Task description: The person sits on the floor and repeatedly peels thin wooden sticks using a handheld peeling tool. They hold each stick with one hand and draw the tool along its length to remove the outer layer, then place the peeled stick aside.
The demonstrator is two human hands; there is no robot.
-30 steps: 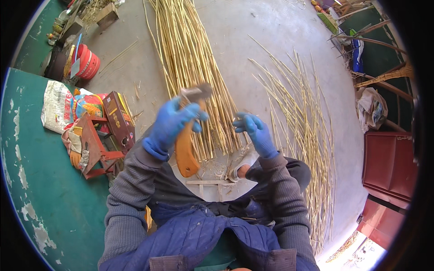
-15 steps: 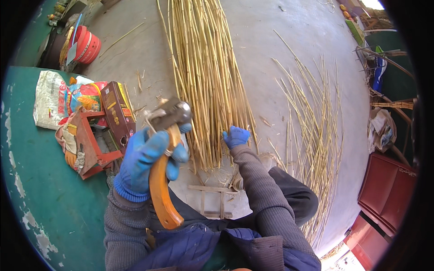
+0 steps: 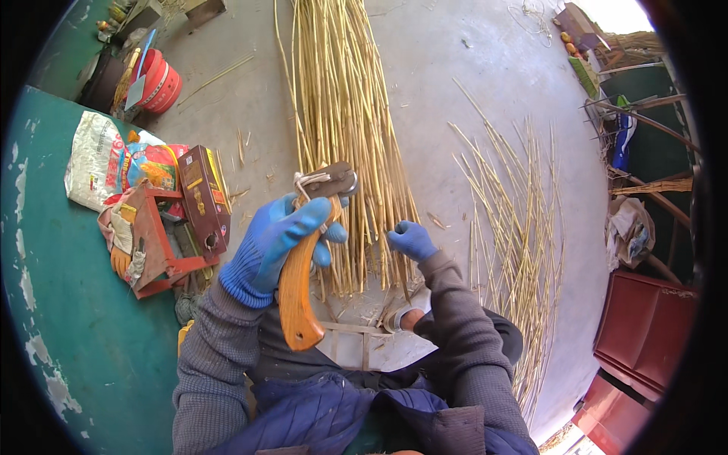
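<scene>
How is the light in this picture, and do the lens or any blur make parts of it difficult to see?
Head view: strong daylight, overexposed at the top right corner; the fisheye bends the straight reed bundle and blacks out the rim; the left hand gripping the wooden-handled tool is sharp, as is the right hand at the reed ends; things near the rim, like the red bucket, look squeezed.

The reed bundle (image 3: 345, 129) lies before me, loose reeds (image 3: 516, 250) to its right. A stool (image 3: 155, 243) and bucket (image 3: 155, 83) sit left.
</scene>
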